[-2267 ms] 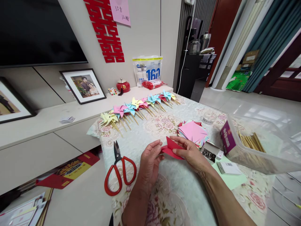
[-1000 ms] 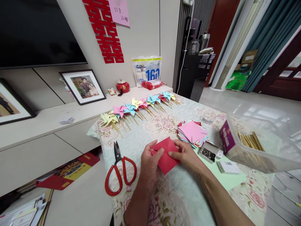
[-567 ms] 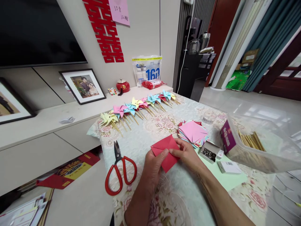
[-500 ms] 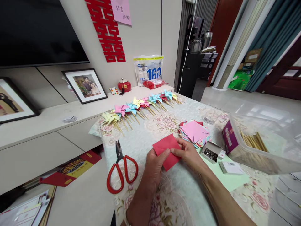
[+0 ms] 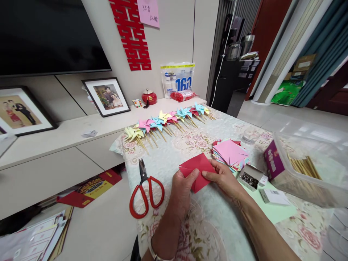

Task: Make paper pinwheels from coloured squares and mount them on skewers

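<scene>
Paper, red and creased, is pinched by the fingers of the left hand and right hand over the tabletop; scissors lie left, pinwheels far, a pink-topped stack right.

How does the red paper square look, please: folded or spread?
Spread: the red paper square is nearly flat, its top, left and bottom corners showing, between left hand and right hand.
</scene>
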The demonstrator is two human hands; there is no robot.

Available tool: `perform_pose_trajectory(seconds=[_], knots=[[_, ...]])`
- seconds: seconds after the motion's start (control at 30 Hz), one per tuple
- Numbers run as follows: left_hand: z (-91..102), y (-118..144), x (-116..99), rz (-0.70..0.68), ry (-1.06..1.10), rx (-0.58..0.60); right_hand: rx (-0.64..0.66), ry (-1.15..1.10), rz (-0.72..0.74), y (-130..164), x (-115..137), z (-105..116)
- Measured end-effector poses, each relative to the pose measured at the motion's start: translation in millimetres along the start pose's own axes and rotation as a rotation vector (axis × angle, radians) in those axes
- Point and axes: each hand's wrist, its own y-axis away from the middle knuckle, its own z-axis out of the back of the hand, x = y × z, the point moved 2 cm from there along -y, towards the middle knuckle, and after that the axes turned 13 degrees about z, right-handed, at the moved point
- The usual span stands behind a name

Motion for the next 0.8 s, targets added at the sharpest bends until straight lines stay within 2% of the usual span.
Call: perform_pose_trajectory(seconds=[0.17, 0.27, 0.37, 0.47, 0.53, 0.63, 0.8], knots=[[-3.4, 2.2, -6.4, 0.005, 0.121, -0.005, -0.032, -0.085, -0.068, 3.8, 1.7, -8.6], [-0.8, 2.4, -6.7, 0.027, 0.099, -0.021, -0.103, -0.124, -0.01, 0.9, 2.3, -9.5], [3.6, 2.1, -5.6, 0.071, 0.042, -0.05, -0.229, -0.123, 0.054, -4.0, 3.0, -3.2], [3.9, 2.6, -6.7, 0.097, 0.018, 0.012, -0.357, -0.063, 0.103, -7.2, 4.2, 6.5], [1.8, 3.5, -8.6, 0.106, 0.027, 0.071, -0.393, -0.011, 0.137, -7.9, 5.6, 11.4], [-0.6, 5.0, -10.8, 0.096, 0.024, 0.085, -0.374, 0.06, 0.149, -7.6, 8.0, 13.9], [1.0, 6.8, -7.9, 0.091, -0.114, 0.003, -0.249, 0.135, 0.097, -5.3, 10.4, 10.6]])
